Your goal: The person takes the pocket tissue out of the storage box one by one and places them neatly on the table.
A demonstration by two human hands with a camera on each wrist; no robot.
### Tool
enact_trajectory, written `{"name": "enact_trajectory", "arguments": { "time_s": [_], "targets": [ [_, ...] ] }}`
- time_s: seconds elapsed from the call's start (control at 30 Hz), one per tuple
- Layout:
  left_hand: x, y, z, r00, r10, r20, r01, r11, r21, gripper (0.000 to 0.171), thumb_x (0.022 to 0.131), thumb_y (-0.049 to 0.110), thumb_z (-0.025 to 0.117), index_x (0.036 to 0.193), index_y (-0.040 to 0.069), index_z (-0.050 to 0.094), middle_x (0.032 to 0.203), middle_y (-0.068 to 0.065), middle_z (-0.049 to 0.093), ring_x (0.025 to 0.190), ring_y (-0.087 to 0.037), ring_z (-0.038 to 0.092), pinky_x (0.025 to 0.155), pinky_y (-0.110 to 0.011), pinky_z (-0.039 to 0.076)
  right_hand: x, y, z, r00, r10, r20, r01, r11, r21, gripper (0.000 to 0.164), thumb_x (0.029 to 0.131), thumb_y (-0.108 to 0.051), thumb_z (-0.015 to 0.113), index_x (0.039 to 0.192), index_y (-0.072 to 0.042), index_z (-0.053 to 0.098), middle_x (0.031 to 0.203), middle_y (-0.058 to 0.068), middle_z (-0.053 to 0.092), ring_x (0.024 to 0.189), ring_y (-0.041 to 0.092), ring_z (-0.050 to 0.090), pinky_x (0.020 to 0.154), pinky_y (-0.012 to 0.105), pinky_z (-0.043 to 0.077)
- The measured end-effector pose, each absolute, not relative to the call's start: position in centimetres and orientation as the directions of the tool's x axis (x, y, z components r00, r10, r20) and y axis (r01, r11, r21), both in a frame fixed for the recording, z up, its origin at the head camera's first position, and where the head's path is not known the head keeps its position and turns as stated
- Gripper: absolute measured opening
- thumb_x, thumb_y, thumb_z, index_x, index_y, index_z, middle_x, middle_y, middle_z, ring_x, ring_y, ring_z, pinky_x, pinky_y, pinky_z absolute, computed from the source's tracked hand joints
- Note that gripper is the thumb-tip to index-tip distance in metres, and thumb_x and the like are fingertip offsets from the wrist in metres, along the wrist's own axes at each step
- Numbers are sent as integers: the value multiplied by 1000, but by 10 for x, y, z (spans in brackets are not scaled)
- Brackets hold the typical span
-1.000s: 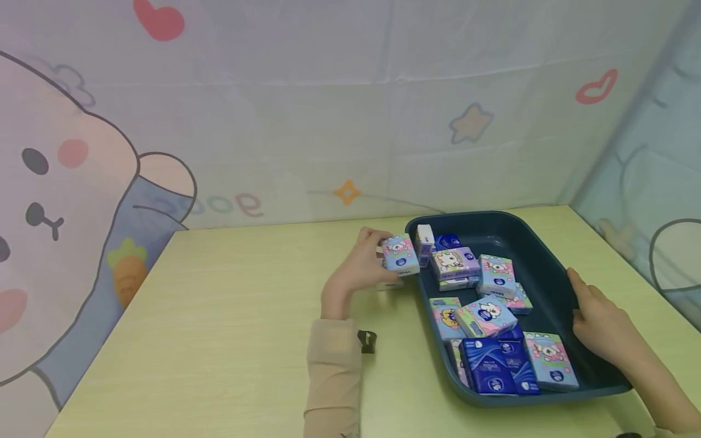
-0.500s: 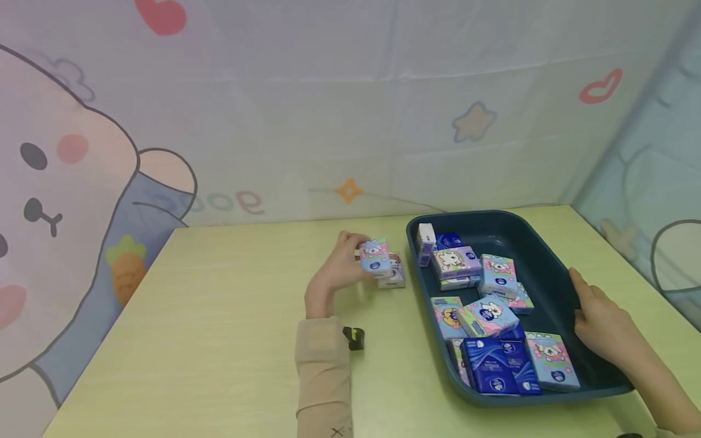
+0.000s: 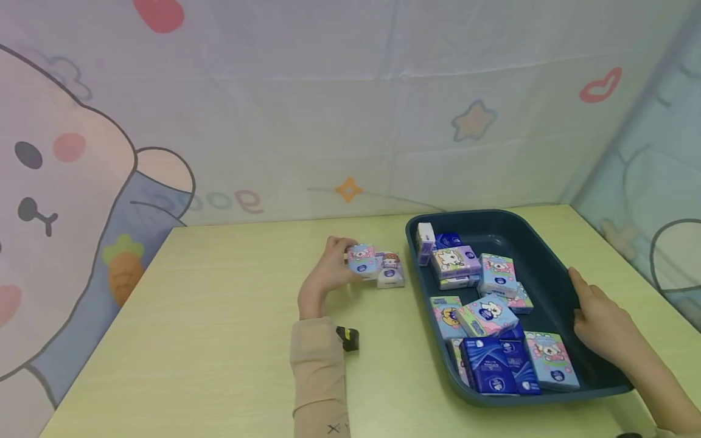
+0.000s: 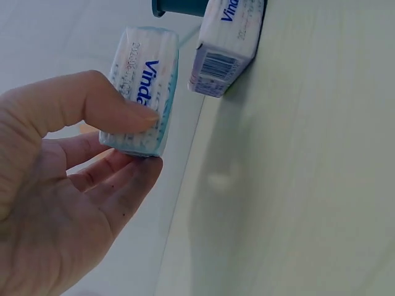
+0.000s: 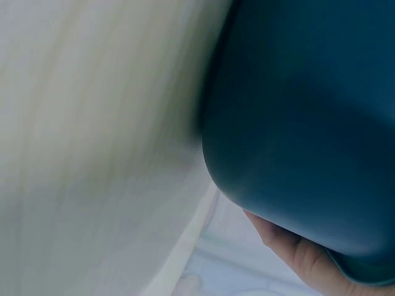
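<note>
My left hand (image 3: 328,271) pinches a small light-blue and pink tissue pack (image 3: 362,261) over the table, left of the tray. In the left wrist view the thumb presses the printed side of this tissue pack (image 4: 145,86), with fingers on the opposite side. Right beside it, a second, whitish tissue pack (image 3: 390,271) rests on the table. At the tray's right side, my right hand (image 3: 608,325) grips the rim of the dark teal tray (image 3: 539,243). In the right wrist view, fingers (image 5: 302,256) show against the tray's outer wall (image 5: 296,160).
Inside the tray lie several tissue packs, among them dark-blue ones (image 3: 489,367), a purple one (image 3: 456,263) and light-blue cartoon ones (image 3: 550,360). One pack (image 3: 425,243) stands upright at the left rim. A printed cloth backdrop (image 3: 285,121) borders the pale table (image 3: 219,340) behind.
My left hand has moved left and slightly down with the light-blue tissue pack, away from the tray's rim. The whitish pack on the table now shows more fully. The right hand stays put.
</note>
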State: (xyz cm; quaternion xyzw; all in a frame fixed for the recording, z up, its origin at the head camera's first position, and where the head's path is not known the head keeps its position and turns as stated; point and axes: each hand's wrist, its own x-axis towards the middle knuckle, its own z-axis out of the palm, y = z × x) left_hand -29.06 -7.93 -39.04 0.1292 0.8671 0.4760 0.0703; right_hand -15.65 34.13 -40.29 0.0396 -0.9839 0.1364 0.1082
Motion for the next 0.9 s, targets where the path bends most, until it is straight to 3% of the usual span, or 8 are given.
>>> {"name": "enact_trajectory", "arguments": {
  "time_s": [0.23,0.47,0.9],
  "targets": [
    [-295,-79,-395,-958,287,-24,144,550,823,74,72,-6,72,140,2,42,142,-14,31,120,-29,47,102,-38,46,-157,341,-403,-975,-47,215,-104,960,-259,71,80,8,50,142,20,17,108,45,47,73,43,55,50,46,45],
    [-298,-80,-398,-956,290,-37,144,578,804,75,71,-5,71,139,1,42,142,-16,31,120,-29,45,105,-41,43,-157,341,-402,-978,-45,203,-97,961,-258,72,80,7,49,143,19,16,107,44,47,69,36,53,49,42,42],
    [-299,-79,-403,-953,295,-68,138,623,770,76,71,-6,70,140,2,41,142,-16,31,118,-28,46,104,-40,44,-156,341,-402,-975,-49,216,-105,961,-255,71,80,7,49,142,19,17,107,44,47,75,45,55,51,48,44]
  ]
}}
